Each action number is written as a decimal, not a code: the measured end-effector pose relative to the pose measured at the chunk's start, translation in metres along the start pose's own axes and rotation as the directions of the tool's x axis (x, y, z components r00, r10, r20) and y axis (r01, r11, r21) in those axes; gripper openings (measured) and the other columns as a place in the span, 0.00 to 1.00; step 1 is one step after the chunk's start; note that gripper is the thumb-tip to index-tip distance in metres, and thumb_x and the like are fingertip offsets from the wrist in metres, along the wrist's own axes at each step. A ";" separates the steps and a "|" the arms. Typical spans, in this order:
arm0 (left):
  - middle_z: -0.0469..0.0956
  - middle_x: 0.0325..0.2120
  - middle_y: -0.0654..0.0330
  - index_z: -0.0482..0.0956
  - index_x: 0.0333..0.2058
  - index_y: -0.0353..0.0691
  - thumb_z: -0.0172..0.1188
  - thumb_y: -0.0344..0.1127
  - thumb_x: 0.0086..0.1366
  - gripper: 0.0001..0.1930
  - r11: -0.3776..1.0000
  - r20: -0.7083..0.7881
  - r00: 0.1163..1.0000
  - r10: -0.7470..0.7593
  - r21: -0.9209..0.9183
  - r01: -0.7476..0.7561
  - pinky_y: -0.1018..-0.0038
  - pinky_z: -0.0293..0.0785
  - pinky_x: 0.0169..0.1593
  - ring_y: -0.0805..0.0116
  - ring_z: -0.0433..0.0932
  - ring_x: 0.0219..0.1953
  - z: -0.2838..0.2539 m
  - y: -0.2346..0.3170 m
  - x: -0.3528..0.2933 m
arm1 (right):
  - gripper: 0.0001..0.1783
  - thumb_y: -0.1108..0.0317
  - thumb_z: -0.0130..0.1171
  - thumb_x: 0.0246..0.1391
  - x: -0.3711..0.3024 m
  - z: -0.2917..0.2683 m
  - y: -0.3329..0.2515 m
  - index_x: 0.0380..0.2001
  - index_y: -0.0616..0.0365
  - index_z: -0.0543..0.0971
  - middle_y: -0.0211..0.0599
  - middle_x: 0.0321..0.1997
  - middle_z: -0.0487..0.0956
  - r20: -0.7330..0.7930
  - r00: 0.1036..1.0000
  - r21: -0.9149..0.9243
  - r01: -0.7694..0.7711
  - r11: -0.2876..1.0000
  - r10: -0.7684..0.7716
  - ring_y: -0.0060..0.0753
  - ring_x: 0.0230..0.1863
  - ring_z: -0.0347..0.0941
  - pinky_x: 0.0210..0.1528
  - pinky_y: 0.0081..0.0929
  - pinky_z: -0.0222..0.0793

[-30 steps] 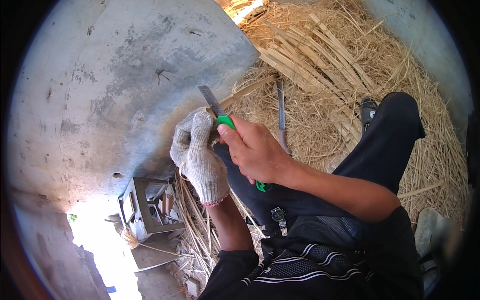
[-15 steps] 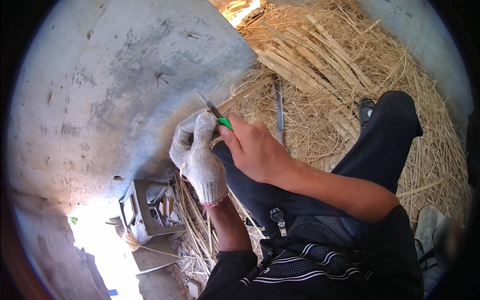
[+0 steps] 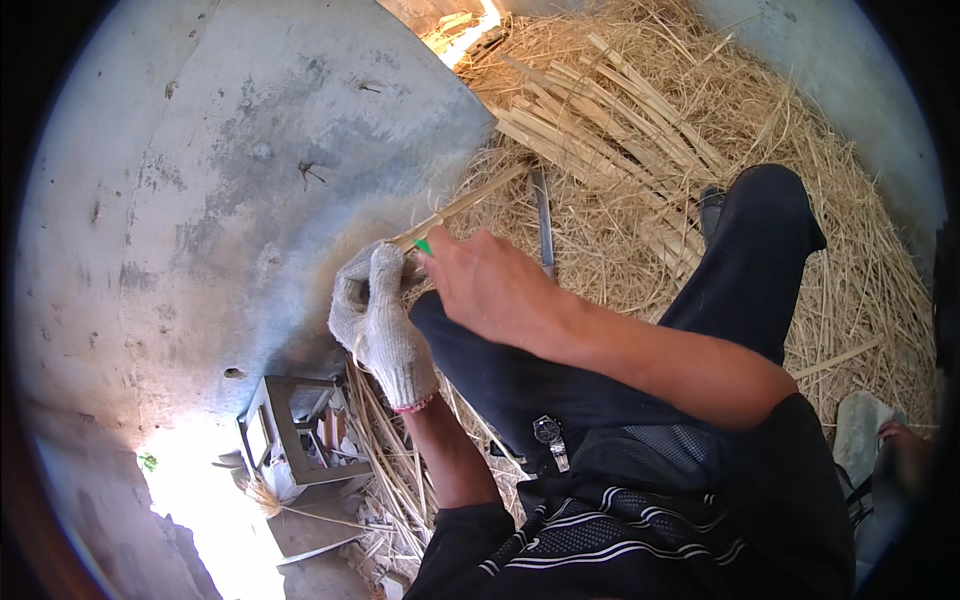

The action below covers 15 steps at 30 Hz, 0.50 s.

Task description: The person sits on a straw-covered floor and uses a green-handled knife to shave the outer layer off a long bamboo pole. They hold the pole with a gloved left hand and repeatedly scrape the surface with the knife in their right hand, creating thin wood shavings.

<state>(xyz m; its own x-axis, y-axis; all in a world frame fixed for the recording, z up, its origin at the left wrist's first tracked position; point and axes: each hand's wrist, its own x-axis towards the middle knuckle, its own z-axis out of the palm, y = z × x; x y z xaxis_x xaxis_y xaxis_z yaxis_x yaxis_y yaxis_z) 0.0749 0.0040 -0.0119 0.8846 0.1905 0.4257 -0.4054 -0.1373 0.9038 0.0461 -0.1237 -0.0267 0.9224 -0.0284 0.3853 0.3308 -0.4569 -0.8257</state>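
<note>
My left hand [image 3: 390,325], in a grey-white knitted glove, is closed around a narrow pale strip [image 3: 465,203] that looks like split bamboo or wood. The strip slants up and right from the glove toward the shavings. Bare and closed, my right hand [image 3: 492,290] is beside the glove, gripping a knife by its green handle [image 3: 424,246]. Only a bit of green shows; the blade is hidden or too blurred to make out. Beyond my right hand, a long flat blade [image 3: 543,220] lies on the shavings.
Long pale strips [image 3: 600,125] are heaped on a wide bed of curly shavings [image 3: 850,270]. A grey wall [image 3: 250,150] rises at left. Lower left stands a dark wooden frame [image 3: 310,468] near more thin strips [image 3: 395,470]. A wristwatch [image 3: 549,431] rests on my clothing.
My right hand has turned over and shifted slightly left; the knife blade that stuck out past the glove no longer shows. The whole view has shifted a little.
</note>
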 end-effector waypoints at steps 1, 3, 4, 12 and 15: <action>0.81 0.33 0.57 0.82 0.36 0.31 0.65 0.27 0.62 0.06 1.000 -0.006 1.000 -0.007 -0.008 0.007 0.76 0.78 0.36 0.73 0.78 0.31 -0.003 -0.003 0.001 | 0.15 0.64 0.49 0.65 -0.003 0.001 -0.004 0.38 0.70 0.71 0.65 0.19 0.75 0.014 1.000 0.018 0.012 1.000 -0.012 0.70 0.25 0.76 0.27 0.53 0.74; 0.81 0.35 0.57 0.82 0.36 0.31 0.64 0.27 0.62 0.06 1.000 -0.023 1.000 -0.019 -0.022 0.018 0.75 0.78 0.36 0.73 0.78 0.33 -0.009 -0.009 0.005 | 0.15 0.64 0.49 0.65 -0.004 0.004 -0.008 0.39 0.70 0.71 0.64 0.19 0.75 0.043 0.998 0.056 0.038 0.998 -0.041 0.69 0.25 0.76 0.27 0.54 0.74; 0.81 0.35 0.57 0.82 0.36 0.31 0.64 0.27 0.62 0.06 0.999 -0.013 0.999 -0.032 -0.038 0.032 0.75 0.78 0.36 0.72 0.78 0.34 -0.009 -0.010 0.005 | 0.14 0.65 0.49 0.65 -0.003 0.007 -0.005 0.39 0.70 0.71 0.64 0.18 0.75 0.047 0.998 0.065 0.031 0.997 -0.034 0.69 0.25 0.76 0.27 0.53 0.73; 0.81 0.36 0.56 0.81 0.35 0.31 0.65 0.26 0.60 0.05 0.999 -0.023 0.999 -0.029 -0.029 0.029 0.76 0.76 0.36 0.72 0.78 0.34 -0.012 -0.009 0.002 | 0.16 0.62 0.47 0.66 0.001 0.007 -0.002 0.37 0.69 0.70 0.62 0.20 0.76 0.145 0.989 0.180 -0.045 0.983 0.019 0.66 0.26 0.78 0.27 0.50 0.75; 0.81 0.36 0.56 0.81 0.33 0.31 0.64 0.25 0.60 0.04 1.000 0.003 1.000 -0.005 -0.017 0.005 0.76 0.76 0.36 0.72 0.77 0.34 -0.008 -0.005 0.000 | 0.16 0.62 0.48 0.66 0.002 0.009 0.005 0.38 0.68 0.70 0.62 0.17 0.75 0.086 0.993 0.239 -0.101 0.966 0.082 0.67 0.24 0.77 0.25 0.49 0.75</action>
<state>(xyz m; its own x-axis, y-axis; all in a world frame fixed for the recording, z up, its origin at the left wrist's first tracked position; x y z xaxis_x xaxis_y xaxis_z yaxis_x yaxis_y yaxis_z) 0.0748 0.0123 -0.0161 0.8874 0.1881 0.4208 -0.4045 -0.1201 0.9066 0.0513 -0.1182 -0.0336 0.9602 0.0112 0.2792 0.2744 -0.2256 -0.9348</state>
